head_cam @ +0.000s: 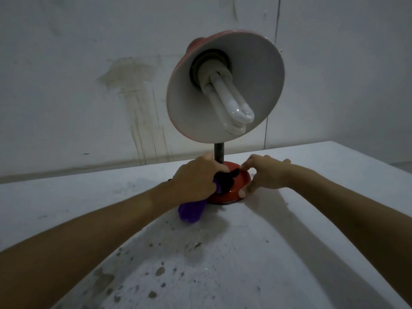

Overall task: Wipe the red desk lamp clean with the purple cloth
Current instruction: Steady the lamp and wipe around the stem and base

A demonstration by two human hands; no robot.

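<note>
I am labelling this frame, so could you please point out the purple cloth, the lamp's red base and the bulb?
purple cloth [191, 211]: head view, hanging lower end.
red base [236, 186]: head view, domed top.
bulb [231, 103]: head view, tube middle.

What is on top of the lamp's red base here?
On the red base lie part of the purple cloth, gripped by the left hand, and the right hand's fingers. The black stem rises from it. Its left side is covered.
</note>
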